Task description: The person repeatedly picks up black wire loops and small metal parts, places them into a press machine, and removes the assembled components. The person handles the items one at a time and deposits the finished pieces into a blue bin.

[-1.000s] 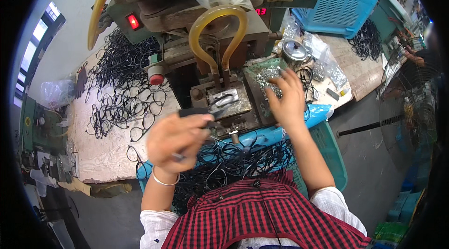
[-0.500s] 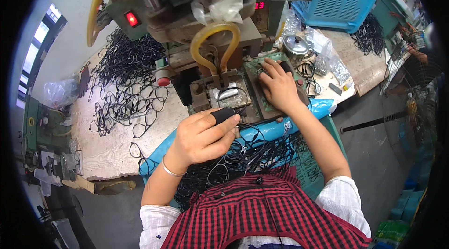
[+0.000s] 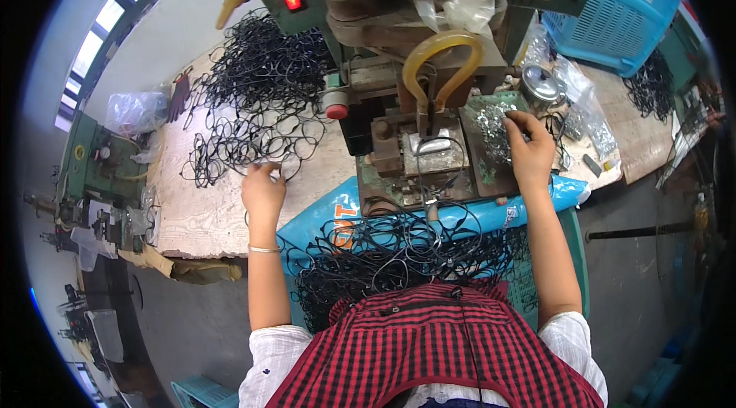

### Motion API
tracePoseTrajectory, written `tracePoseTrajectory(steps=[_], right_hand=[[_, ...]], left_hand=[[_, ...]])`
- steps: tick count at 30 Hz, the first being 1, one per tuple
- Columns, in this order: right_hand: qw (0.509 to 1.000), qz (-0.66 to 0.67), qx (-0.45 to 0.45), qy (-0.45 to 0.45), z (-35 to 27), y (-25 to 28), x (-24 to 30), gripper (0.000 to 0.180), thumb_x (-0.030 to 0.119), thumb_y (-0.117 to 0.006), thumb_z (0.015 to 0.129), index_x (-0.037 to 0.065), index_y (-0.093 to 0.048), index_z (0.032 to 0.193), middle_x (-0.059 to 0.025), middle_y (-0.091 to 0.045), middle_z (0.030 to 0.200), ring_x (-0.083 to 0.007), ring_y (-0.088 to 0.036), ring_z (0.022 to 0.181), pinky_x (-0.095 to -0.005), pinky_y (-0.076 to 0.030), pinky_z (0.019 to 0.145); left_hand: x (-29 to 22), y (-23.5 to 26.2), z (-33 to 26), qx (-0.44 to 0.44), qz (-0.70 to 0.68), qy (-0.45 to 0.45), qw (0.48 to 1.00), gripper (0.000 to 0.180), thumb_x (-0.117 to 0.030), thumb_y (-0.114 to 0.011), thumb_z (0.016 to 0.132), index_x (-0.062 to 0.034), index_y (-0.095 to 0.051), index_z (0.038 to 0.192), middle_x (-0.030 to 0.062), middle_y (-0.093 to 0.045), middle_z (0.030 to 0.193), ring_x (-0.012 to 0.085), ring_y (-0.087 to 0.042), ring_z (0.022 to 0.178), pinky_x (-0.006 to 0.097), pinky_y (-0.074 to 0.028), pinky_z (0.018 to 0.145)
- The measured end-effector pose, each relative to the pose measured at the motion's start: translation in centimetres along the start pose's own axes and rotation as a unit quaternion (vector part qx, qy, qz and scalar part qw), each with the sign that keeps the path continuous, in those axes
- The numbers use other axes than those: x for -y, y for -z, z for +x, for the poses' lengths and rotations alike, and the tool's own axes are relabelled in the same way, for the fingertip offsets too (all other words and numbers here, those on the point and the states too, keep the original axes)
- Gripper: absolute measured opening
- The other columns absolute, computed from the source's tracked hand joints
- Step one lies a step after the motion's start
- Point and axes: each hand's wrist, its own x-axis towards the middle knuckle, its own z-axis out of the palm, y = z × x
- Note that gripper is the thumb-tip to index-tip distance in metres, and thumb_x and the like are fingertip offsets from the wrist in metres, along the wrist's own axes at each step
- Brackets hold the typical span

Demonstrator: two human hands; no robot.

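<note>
My left hand (image 3: 263, 193) reaches over the bench at the near edge of loose thin black cable loops (image 3: 253, 128), its bent fingers closed on one black cable loop. My right hand (image 3: 532, 159) is above the green side plate (image 3: 488, 176), fingers curled and thumb close to a heap of small silvery metal bits (image 3: 494, 123); whatever is between the fingertips is too small to make out. Between my hands stands a press, its metal die block (image 3: 437, 157) carrying a black cable loop (image 3: 458, 154). A curved yellow hose (image 3: 410, 71) hangs over the die.
A dense heap of black cables (image 3: 268, 63) lies behind the loose loops. A red push button (image 3: 336, 111) juts from the press. Blue plastic sheeting (image 3: 322, 216) and tangled cables lie before me. A lidded metal pot (image 3: 540, 85) and blue basket (image 3: 613, 6) stand right.
My left hand has left the die and moved to the loose loops. My right hand has lifted and curled. Silvery bits now show on the side plate; the view has shifted left.
</note>
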Motion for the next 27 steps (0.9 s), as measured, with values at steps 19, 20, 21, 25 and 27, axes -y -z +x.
tracePoseTrajectory(steps=[19, 20, 21, 25, 27], right_hand=[[0.938, 0.327, 0.102, -0.055, -2.2, -2.6, 12.2, 0.042, -0.001, -0.071, 0.084, -0.003, -0.059, 0.124, -0.0058, -0.072, 0.094, -0.0123, -0.067, 0.094, -0.0268, -0.05, 0.09], [0.928, 0.35, 0.113, -0.061, -2.4, -2.3, 12.4, 0.046, 0.0, -0.072, 0.084, -0.002, -0.058, 0.127, -0.005, -0.072, 0.093, -0.0115, -0.066, 0.093, -0.0271, -0.049, 0.093], [0.931, 0.343, 0.108, -0.061, -2.5, -2.3, 12.2, 0.046, 0.0, -0.072, 0.084, -0.003, -0.058, 0.127, -0.0049, -0.072, 0.092, -0.0111, -0.066, 0.093, -0.0271, -0.049, 0.093], [0.905, 0.387, 0.144, -0.103, -2.2, -2.1, 13.1, 0.052, -0.001, -0.073, 0.083, -0.004, -0.055, 0.132, -0.005, -0.072, 0.092, -0.0111, -0.065, 0.097, -0.0273, -0.047, 0.097], [0.888, 0.417, 0.155, -0.115, -2.3, -2.2, 14.2, 0.053, -0.001, -0.073, 0.083, -0.005, -0.054, 0.132, -0.0049, -0.073, 0.092, -0.0118, -0.065, 0.101, -0.0273, -0.046, 0.098]], left_hand=[[-9.4, 1.6, -2.4, -0.091, -0.567, -0.016, 0.818, 0.007, 0.0, -0.063, 0.101, 0.002, -0.059, 0.106, 0.0055, -0.068, 0.098, 0.0107, -0.065, 0.088, 0.025, -0.054, 0.082], [-9.8, 2.4, -2.4, -0.103, -0.608, -0.037, 0.786, 0.006, -0.001, -0.062, 0.102, 0.0009, -0.06, 0.107, 0.0076, -0.069, 0.103, 0.0119, -0.067, 0.091, 0.026, -0.054, 0.086], [-11.4, 4.3, -2.5, -0.12, -0.649, -0.073, 0.747, 0.007, 0.001, -0.06, 0.102, 0.001, -0.06, 0.108, 0.0099, -0.069, 0.104, 0.0157, -0.068, 0.092, 0.029, -0.056, 0.087], [-16.4, 11.2, -2.3, -0.123, -0.727, -0.32, 0.594, 0.016, 0.009, -0.061, 0.096, 0.0017, -0.059, 0.111, 0.0154, -0.068, 0.104, 0.024, -0.07, 0.093, 0.039, -0.059, 0.089], [-18.2, 11.8, -1.1, -0.149, -0.649, -0.265, 0.698, 0.018, 0.01, -0.062, 0.094, 0.0018, -0.058, 0.11, 0.0167, -0.069, 0.102, 0.0267, -0.071, 0.092, 0.04, -0.058, 0.089]])
